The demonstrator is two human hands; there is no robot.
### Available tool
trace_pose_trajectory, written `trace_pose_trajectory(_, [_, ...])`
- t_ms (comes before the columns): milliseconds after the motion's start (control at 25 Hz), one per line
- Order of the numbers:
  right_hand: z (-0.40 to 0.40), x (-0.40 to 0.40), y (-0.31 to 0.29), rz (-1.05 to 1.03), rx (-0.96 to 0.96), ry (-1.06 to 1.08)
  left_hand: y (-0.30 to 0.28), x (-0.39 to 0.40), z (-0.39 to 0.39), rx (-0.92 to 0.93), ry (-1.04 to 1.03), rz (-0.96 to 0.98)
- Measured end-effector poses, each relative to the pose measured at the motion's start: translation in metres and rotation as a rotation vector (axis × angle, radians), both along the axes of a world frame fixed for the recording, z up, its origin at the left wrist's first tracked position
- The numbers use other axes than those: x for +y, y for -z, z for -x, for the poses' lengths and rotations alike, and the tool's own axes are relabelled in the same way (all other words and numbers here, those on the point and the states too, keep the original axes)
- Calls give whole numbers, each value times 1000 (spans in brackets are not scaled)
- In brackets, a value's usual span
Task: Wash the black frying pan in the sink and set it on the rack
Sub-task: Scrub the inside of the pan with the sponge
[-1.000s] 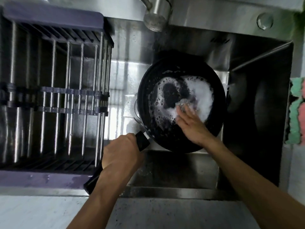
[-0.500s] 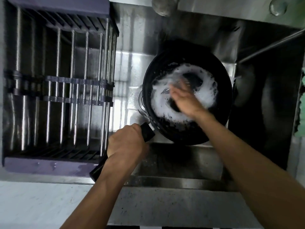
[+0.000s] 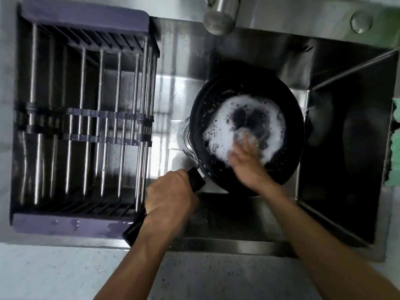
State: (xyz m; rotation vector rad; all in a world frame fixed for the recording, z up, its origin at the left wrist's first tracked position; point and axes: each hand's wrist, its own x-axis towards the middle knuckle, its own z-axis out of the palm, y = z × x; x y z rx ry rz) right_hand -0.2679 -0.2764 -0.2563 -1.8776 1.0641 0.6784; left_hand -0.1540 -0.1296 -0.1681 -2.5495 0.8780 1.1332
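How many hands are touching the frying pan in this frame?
2. The left hand grips the handle at the pan's near-left edge; the right hand is inside the pan, in the foam, scrubbing with something blurred.

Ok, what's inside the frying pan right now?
White suds cover most of the frying pan floor. The right hand presses a scrubber into them; the floor beneath is hidden.

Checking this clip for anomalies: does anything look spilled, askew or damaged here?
Nothing stands out. The black frying pan sits over the sink, foam inside it; the left hand grips its handle, the right hand scrubs inside. The rack sits square.
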Motion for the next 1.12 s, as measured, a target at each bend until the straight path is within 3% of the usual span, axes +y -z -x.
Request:
trace_pose_trajectory(120, [-50, 3, 1, -239, -330, -3, -1, 0, 0, 6, 11, -2])
trace_pose_trajectory(240, [-19, -53, 10, -20, -69, 106, -2, 0, 0, 13, -9, 15])
trace_pose_trajectory(320, [7, -22, 6, -82, 14, 122, -2, 0, -1, 11, -13, 1])
trace_pose_trajectory(440, [-57, 23, 4, -508, -524, 335, 0, 0, -1, 16, 5, 0])
trace_pose_trajectory(520, [-86, -18, 9, -246, -510, 415, 1, 1, 0, 22, 0, 14])
trace_pose_trajectory(600, [-52, -36, 23, 60, -231, 373, 1, 1, 0, 24, -2, 23])
trace_pose_trajectory(640, [-34, -27, 22, 39, -126, 329, 0, 2, -1, 26, -2, 21])
trace_pose_trajectory(680, [-30, -10, 17, -70, -164, 253, 1, 1, -1, 30, -5, 18])
trace_pose_trajectory(760, [-61, 6, 4, -328, -525, 305, 1, 1, -1, 31, -5, -7])
trace_pose_trajectory(800, [-78, -8, 9, -259, -624, 301, 1, 0, -1, 30, -2, -11])
trace_pose_trajectory(840, [-87, -28, 16, -70, -604, 277, 0, 0, 0, 29, -1, -8])
trace_pose_trajectory(920, [-61, -56, 41, 309, -329, 233, -2, 0, 0, 29, -10, 4])
trace_pose_trajectory(1000, [-43, -43, 48, 302, -180, 138, -4, 1, -2, 29, -11, 8])
trace_pose_trajectory(1080, [-58, -36, 34, 178, -356, -92, -5, 0, -1, 29, -14, 11])
trace_pose_trajectory(1120, [-61, -52, 32, 250, -406, -229, -6, -1, 0, 26, -17, 20])
